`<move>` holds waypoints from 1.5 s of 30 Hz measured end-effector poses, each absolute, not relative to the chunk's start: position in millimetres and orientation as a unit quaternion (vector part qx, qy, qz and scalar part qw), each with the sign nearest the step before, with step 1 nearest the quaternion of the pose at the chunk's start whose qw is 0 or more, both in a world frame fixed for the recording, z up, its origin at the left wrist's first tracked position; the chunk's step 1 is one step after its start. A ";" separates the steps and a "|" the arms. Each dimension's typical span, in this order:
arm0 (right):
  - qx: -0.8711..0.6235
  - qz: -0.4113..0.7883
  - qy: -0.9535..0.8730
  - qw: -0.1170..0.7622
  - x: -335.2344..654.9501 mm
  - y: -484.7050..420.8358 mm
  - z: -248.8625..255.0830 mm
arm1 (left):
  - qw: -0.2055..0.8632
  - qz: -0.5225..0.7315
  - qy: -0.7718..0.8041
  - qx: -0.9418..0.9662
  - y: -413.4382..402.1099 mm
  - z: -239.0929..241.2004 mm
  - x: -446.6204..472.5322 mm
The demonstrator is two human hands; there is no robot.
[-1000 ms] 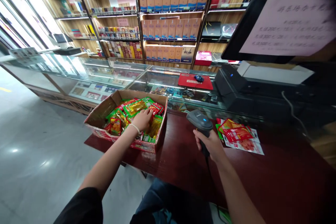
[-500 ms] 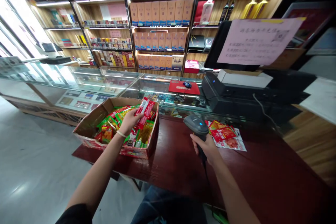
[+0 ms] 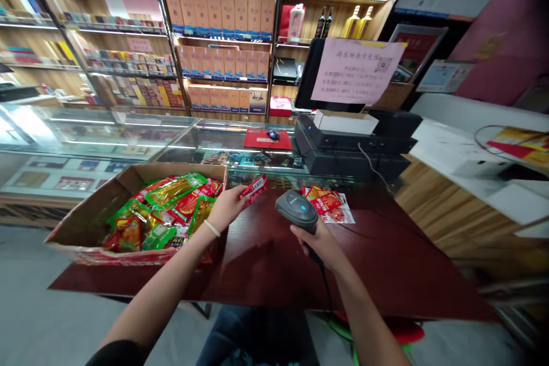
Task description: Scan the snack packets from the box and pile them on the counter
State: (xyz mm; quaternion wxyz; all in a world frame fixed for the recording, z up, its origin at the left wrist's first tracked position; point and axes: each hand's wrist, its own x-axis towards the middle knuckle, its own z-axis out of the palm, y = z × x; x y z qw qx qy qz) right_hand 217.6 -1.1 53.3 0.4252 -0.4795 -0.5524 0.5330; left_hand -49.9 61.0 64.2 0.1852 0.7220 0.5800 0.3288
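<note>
My left hand [image 3: 229, 206] is closed on a red snack packet [image 3: 256, 189], held just past the right rim of a cardboard box with a barcode patch facing up. Inside that box [image 3: 81, 214] lie many green, gold and red snack packets [image 3: 174, 194]. My right hand [image 3: 319, 240] grips a dark grey barcode scanner [image 3: 298, 209] by its handle. A blue light glows on the scanner's top, and its head points left toward the packet, with a gap between them. Several red and white snack packets [image 3: 328, 206] lie on the table behind the scanner.
The dark red table [image 3: 266, 263] carries the box at its left. Behind it stand a glass display counter [image 3: 107, 137] and a black cash register [image 3: 343, 143] with a pink notice [image 3: 358, 71]. A mouse [image 3: 273, 134] sits on a red pad. The scanner's cable hangs down toward the table's front edge.
My left hand has carried the red packet from above the box to the right, nearer the scanner. The packet has tilted flatter. The view has turned right.
</note>
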 end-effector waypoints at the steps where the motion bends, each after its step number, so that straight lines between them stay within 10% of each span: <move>1: -0.483 0.536 -0.553 0.416 221.2 -1.6 50.9 | 0.171 0.316 0.580 0.731 61.3 62.0 -45.2; 30: -0.573 0.439 -0.300 0.624 383.5 -39.1 1.5 | 0.193 0.118 0.443 0.867 117.4 -42.5 234.1; 45: -0.563 0.436 -0.312 0.629 391.4 -45.8 -2.0 | 0.242 0.224 0.344 0.879 117.4 -61.9 241.4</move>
